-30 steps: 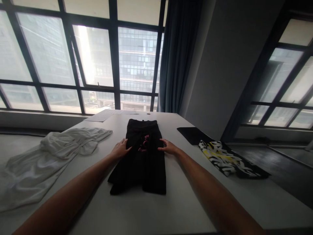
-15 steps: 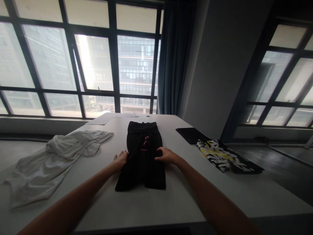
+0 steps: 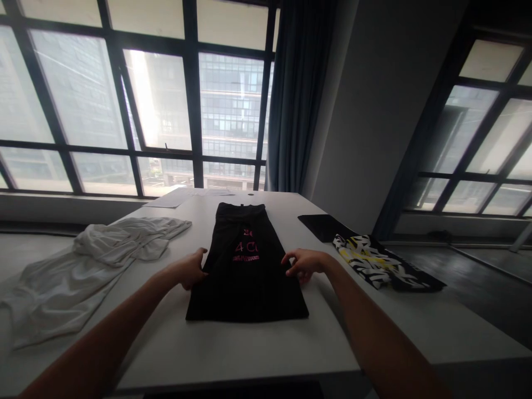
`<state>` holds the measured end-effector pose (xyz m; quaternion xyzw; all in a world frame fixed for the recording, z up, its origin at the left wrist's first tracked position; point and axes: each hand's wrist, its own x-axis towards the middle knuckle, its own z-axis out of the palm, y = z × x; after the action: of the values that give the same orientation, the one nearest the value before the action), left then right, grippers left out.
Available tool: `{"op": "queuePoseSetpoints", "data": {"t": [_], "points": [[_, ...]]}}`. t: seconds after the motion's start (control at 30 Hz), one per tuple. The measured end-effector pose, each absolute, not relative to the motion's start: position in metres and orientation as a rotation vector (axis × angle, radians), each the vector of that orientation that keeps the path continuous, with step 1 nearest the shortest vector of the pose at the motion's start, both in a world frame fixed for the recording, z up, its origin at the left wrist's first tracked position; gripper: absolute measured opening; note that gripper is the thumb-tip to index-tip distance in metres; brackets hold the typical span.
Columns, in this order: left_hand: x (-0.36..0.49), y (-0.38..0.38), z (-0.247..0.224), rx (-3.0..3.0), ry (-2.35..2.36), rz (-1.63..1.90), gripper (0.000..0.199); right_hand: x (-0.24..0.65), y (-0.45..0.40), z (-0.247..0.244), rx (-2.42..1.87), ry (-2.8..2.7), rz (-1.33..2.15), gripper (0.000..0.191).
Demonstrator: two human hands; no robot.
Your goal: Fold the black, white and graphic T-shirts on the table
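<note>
A black garment with pink lettering on its upper part lies flat on the white table, its narrow end away from me and its wider, straight edge towards me. Whether it is a shirt or shorts I cannot tell. My left hand is at its left side edge, thumb raised and fingertips at the cloth. At the opposite edge, my right hand has its thumb and forefinger closed on the fabric, with the other fingers curled below.
On the left, a crumpled white garment spreads over the table. To the right lies a black garment with a white and yellow pattern. Paper sheets rest at the far end, before the windows and a blue curtain.
The black garment has spread wider at its near end, and more of its pink lettering shows. My hands have moved apart, the right one outward to the right and the left one slightly left.
</note>
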<state>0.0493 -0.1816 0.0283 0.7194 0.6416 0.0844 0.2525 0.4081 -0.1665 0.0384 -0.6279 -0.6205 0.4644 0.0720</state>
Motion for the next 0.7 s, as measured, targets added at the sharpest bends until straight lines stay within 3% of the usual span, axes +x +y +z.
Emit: {"op": "queuePoseSetpoints", "data": {"t": [0.1, 0.17, 0.23, 0.33, 0.4, 0.6, 0.7], "points": [[0.063, -0.193, 0.029, 2.359, 1.836, 0.313, 0.074, 0.407, -0.169, 0.039, -1.919, -1.958, 1.393, 0.073], [0.077, -0.2, 0.027, 2.489, 1.795, 0.382, 0.064, 0.406, -0.169, 0.04, -1.929, -2.021, 1.338, 0.073], [0.089, -0.206, 0.027, 2.539, 1.717, 0.462, 0.064, 0.404, -0.169, 0.043, -1.923, -2.125, 1.164, 0.06], [0.099, -0.214, 0.028, 2.635, 1.638, 0.537, 0.071, 0.396, -0.172, 0.047, -1.786, -2.283, 0.597, 0.033], [0.099, -0.218, 0.032, 2.707, 1.56, 0.427, 0.069, 0.384, -0.177, 0.049, -1.654, -2.322, 0.371, 0.029], [0.083, -0.218, 0.036, 2.58, 1.571, 0.014, 0.049, 0.341, -0.198, 0.047, -1.605, -2.508, 0.481, 0.053], [0.072, -0.211, 0.033, 2.494, 1.653, -0.047, 0.047, 0.327, -0.205, 0.044, -1.724, -2.561, 0.405, 0.047]]}}
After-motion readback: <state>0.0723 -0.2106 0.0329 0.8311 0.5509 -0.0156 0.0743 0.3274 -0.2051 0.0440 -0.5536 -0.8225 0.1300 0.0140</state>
